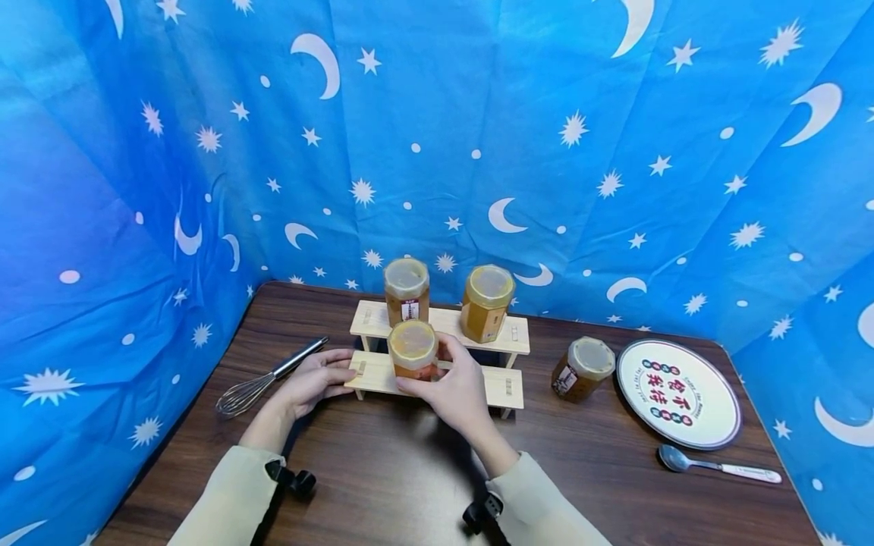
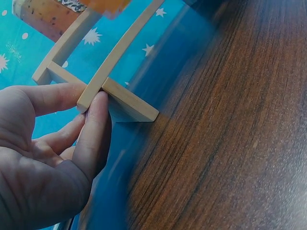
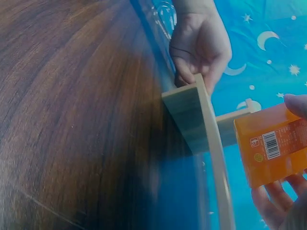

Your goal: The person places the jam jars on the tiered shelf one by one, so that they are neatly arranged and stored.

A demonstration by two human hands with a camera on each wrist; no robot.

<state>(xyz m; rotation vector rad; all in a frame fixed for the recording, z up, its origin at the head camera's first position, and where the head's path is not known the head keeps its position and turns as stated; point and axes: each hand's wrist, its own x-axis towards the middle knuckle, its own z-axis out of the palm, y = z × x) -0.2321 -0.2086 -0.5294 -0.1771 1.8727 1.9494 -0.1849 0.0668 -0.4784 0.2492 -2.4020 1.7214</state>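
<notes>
four jars in all: one (image 1: 413, 349) in the right hand (image 1: 454, 387) on the lower step of the wooden rack (image 1: 505, 387), two (image 1: 406, 290) (image 1: 486, 302) on the upper step just beyond the hands, and one (image 1: 582, 368) lying tilted on the counter (image 1: 382, 470) off to the right of the right hand. one rack, two steps. one whisk (image 1: 262, 381) just left of the left hand (image 1: 315, 379), one round plate (image 1: 678, 393) and one spoon (image 1: 717, 466) well out to the right.

both forearms reach forward in pale sleeves. the left hand grips the left end of the lower step, thumb on one side of the board and fingers (image 2: 93, 139) pressed up on the other. the right hand's fingers curl round the near jar, thumb on its far side.

the wrist views are blurred; the right one shows only the jar's orange body and barcode label, cut off at the edge. whether the jar's base sits fully on the step is hard to tell.
</notes>
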